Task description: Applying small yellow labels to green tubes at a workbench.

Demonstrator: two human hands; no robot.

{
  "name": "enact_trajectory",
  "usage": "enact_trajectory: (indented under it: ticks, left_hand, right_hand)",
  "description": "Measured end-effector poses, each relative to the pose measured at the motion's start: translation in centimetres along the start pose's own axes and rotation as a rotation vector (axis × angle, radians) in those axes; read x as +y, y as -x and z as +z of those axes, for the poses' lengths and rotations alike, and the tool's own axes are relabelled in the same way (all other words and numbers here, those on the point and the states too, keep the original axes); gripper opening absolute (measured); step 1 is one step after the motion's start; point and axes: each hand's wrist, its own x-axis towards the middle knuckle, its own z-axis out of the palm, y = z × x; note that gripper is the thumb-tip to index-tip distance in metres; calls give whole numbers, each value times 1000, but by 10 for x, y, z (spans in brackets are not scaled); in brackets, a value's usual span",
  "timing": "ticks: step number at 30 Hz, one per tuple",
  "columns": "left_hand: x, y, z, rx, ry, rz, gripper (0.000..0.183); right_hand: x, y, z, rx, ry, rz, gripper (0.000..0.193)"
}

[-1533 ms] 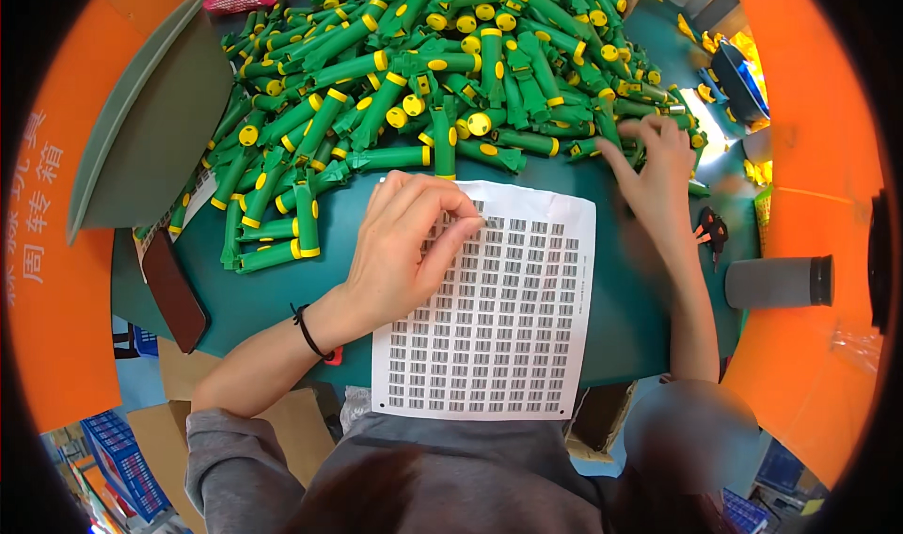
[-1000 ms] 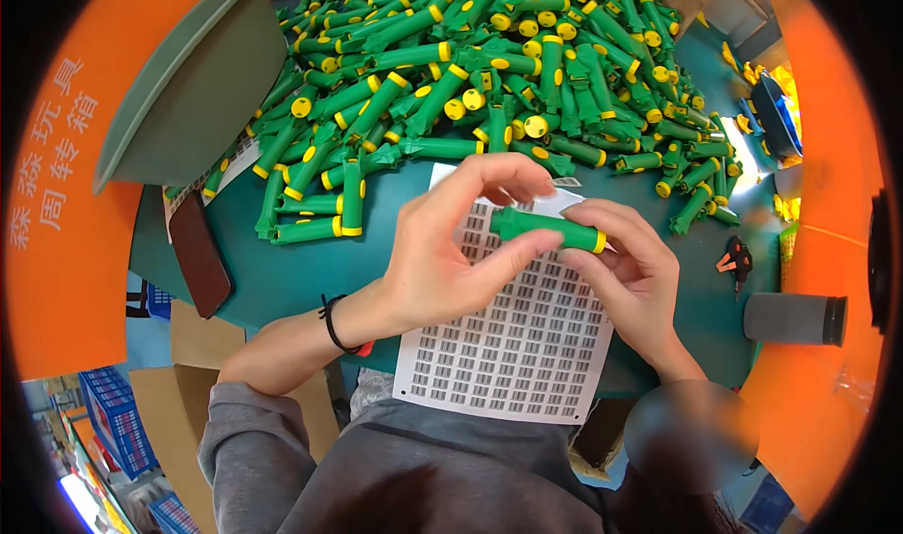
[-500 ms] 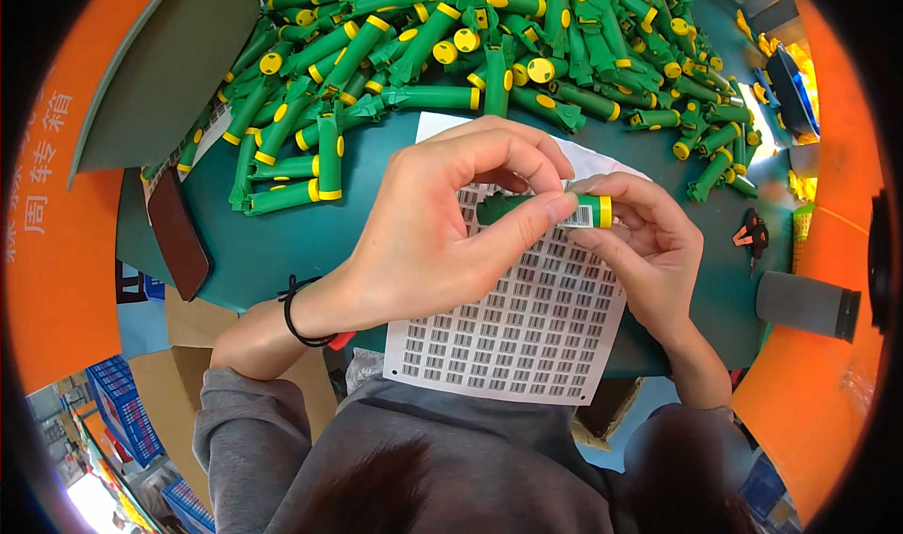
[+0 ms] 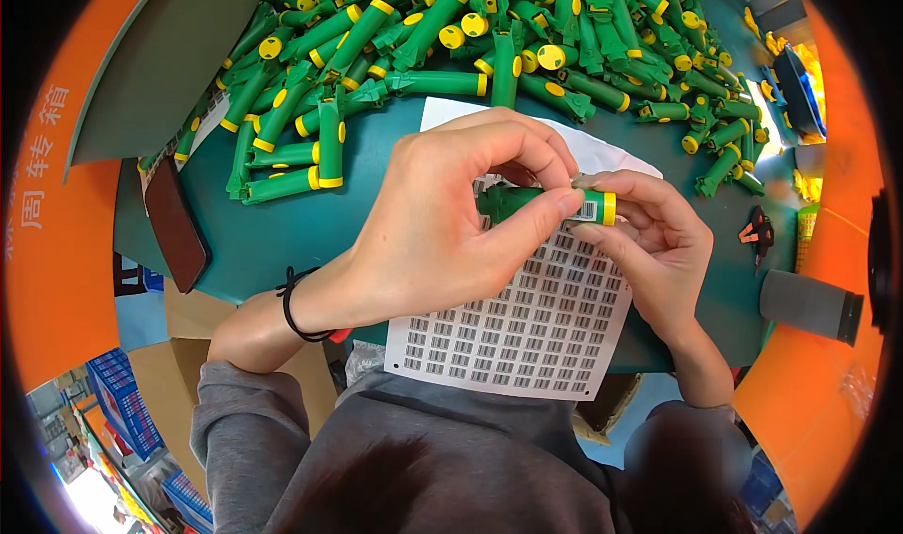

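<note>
Both my hands hold a green plastic tube with a yellow end band, over a sheet of barcode labels. A small white barcode label lies on its side near the yellow end. My left hand pinches the tube, its thumb tip at the label's left edge and the other fingers curled behind. My right hand grips the yellow end between thumb and fingers. The label sheet lies on the green table and hangs over its near edge toward me. My left hand hides part of the tube.
A large heap of similar green tubes with yellow ends covers the far table. To the right lie a grey cylinder and a small black-and-orange tool. A dark red-brown flat object rests at the left edge, below a grey-green panel.
The hands and tube keep nearly the same pose, with only a slight shift to the right in the picture. The left thumb stays at the label.
</note>
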Motion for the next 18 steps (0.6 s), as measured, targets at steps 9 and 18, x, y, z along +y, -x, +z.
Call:
enact_trajectory:
  ticks: [9, 18]
  left_hand:
    - [-2, 0, 1, 21, -32, 24, 8]
    - [-4, -4, -4, -74, 194, -176, 25]
  right_hand:
    - [-4, 1, 1, 4, 18, 25, 38]
    - [1, 3, -6, -15, 16, 25, 38]
